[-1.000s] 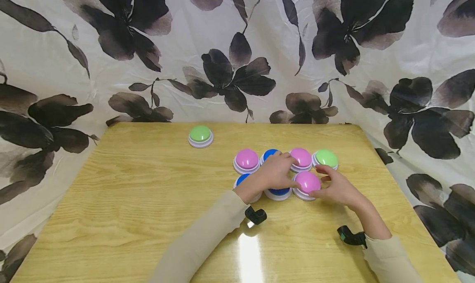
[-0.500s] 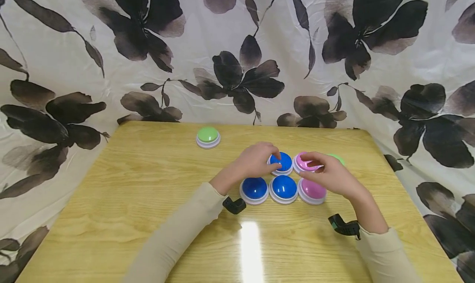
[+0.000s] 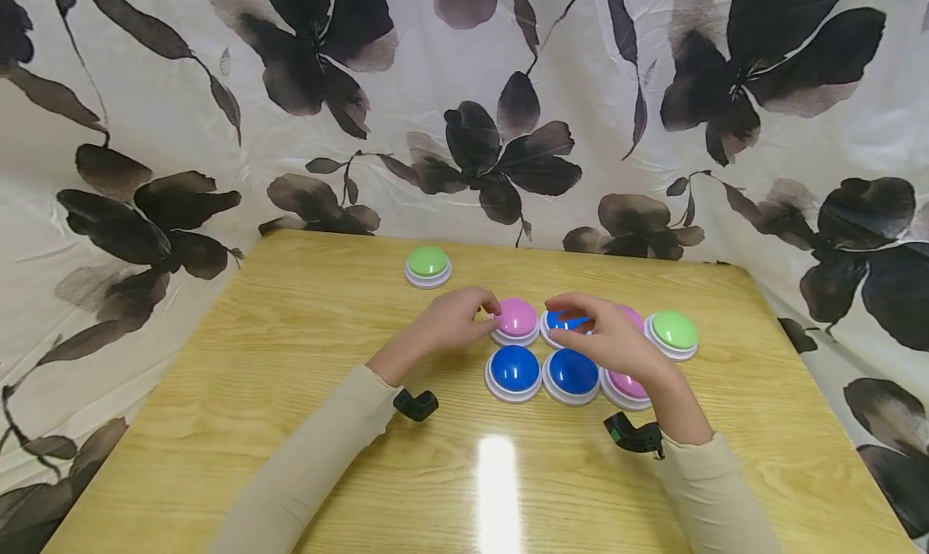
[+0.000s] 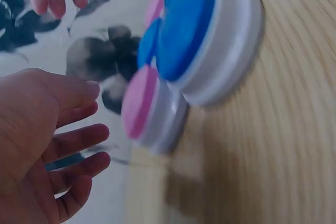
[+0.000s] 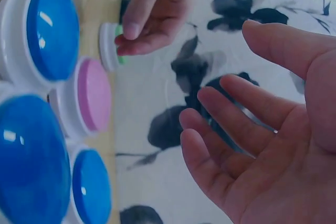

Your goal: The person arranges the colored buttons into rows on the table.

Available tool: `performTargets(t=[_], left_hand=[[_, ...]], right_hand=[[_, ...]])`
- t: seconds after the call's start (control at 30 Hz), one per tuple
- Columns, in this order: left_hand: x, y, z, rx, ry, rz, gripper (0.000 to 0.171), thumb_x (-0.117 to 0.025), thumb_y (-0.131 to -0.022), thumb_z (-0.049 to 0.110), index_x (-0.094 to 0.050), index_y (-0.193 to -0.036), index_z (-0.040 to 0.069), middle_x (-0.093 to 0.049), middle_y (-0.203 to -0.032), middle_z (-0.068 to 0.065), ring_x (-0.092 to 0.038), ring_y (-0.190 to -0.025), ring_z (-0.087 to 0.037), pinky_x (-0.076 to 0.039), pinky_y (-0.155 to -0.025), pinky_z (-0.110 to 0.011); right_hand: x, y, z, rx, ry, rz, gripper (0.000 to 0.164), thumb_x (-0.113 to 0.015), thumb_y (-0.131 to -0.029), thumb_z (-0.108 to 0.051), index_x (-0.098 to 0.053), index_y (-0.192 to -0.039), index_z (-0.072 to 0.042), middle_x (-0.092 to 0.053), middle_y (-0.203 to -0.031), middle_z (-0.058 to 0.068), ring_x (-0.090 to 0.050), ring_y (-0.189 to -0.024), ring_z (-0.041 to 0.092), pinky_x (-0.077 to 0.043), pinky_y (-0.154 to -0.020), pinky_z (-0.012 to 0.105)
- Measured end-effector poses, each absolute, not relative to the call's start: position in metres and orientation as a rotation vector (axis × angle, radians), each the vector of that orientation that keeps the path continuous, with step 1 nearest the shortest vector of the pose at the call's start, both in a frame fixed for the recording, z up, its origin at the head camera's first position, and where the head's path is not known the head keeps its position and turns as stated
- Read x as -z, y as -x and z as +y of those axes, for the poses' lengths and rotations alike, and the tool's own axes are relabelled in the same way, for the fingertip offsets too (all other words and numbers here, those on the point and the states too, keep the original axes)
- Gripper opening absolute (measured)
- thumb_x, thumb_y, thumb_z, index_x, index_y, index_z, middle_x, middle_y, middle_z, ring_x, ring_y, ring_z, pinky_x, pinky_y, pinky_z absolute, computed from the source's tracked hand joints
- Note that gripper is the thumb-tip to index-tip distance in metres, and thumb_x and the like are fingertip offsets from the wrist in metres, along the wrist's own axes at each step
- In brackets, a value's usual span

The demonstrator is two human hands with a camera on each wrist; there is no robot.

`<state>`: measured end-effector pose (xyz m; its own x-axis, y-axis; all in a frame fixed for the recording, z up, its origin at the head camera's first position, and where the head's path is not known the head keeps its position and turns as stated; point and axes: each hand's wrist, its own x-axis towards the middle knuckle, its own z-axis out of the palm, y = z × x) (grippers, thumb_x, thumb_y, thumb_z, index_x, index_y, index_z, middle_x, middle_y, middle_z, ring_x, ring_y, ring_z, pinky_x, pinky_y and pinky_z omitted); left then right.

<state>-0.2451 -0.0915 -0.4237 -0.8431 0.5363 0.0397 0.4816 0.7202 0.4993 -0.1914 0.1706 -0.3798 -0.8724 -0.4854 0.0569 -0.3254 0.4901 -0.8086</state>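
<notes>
A glossy wooden table (image 3: pixel 239 376) stood before a flower-printed cloth backdrop (image 3: pixel 167 70). Both the left hand (image 3: pixel 453 322) and the right hand (image 3: pixel 606 336) hovered relaxed, empty, over 7 clustered dome buttons (image 3: pixel 514 370), none gripped

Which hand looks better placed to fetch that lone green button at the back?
Probably the left hand. The lone green button sits at the far left of the table, nearer that hand. The right hand hovers over the cluster, farther off, and would have to cross over.
</notes>
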Motion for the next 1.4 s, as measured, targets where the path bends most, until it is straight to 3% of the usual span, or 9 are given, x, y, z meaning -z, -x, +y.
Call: performTargets(t=[0.4, 0.6, 0.73, 1.07, 1.4], left_hand=[[0.452, 0.248, -0.156, -0.931, -0.649, 2.822, 0.017, -0.065, -0.093, 0.022, -0.069, -0.105, 0.010, -0.067, -0.098, 0.001, -0.060, -0.086, -0.013, -0.050, -0.078, -0.032], [0.457, 0.255, -0.178, -0.965, -0.601, 2.859, 0.022, -0.064, -0.095, 0.020, -0.069, -0.110, 0.006, -0.068, -0.104, -0.004, -0.061, -0.093, -0.018, -0.050, -0.083, -0.036], [0.461, 0.263, -0.195, -0.991, -0.522, 2.903, 0.026, -0.065, -0.094, 0.020, -0.068, -0.114, 0.005, -0.067, -0.107, -0.008, -0.061, -0.098, -0.023, -0.049, -0.087, -0.040], [0.467, 0.282, -0.224, -1.113, -0.343, 2.976, 0.055, -0.070, -0.089, 0.029, -0.055, -0.132, -0.002, -0.057, -0.129, -0.020, -0.052, -0.119, -0.037, -0.042, -0.098, -0.050], [0.465, 0.300, -0.228, -1.017, -0.327, 3.049, 0.074, -0.075, -0.084, 0.036, -0.047, -0.137, -0.007, -0.051, -0.133, -0.024, -0.046, -0.123, -0.041, -0.036, -0.102, -0.053]], right_hand=[[0.396, 0.207, 0.137, 1.418, 0.725, 2.428, 0.043, -0.065, -0.094, -0.017, -0.055, -0.133, -0.004, -0.057, -0.129, 0.017, -0.055, -0.116, 0.034, -0.046, -0.095, 0.046], [0.403, 0.212, 0.126, 1.439, 0.689, 2.421, 0.043, -0.067, -0.093, -0.021, -0.057, -0.131, -0.002, -0.060, -0.126, 0.011, -0.057, -0.112, 0.025, -0.046, -0.095, 0.044], [0.400, 0.214, 0.117, 1.443, 0.684, 2.406, 0.042, -0.065, -0.094, -0.019, -0.057, -0.131, 0.000, -0.060, -0.127, 0.013, -0.057, -0.112, 0.027, -0.046, -0.095, 0.044], [0.400, 0.225, 0.102, 1.414, 0.651, 2.409, 0.039, -0.064, -0.095, -0.025, -0.059, -0.130, -0.009, -0.060, -0.127, 0.009, -0.056, -0.112, 0.023, -0.049, -0.093, 0.040], [0.396, 0.240, 0.078, 1.458, 0.655, 2.376, 0.038, -0.065, -0.094, -0.021, -0.059, -0.129, -0.007, -0.060, -0.125, 0.010, -0.057, -0.110, 0.023, -0.051, -0.090, 0.035]])
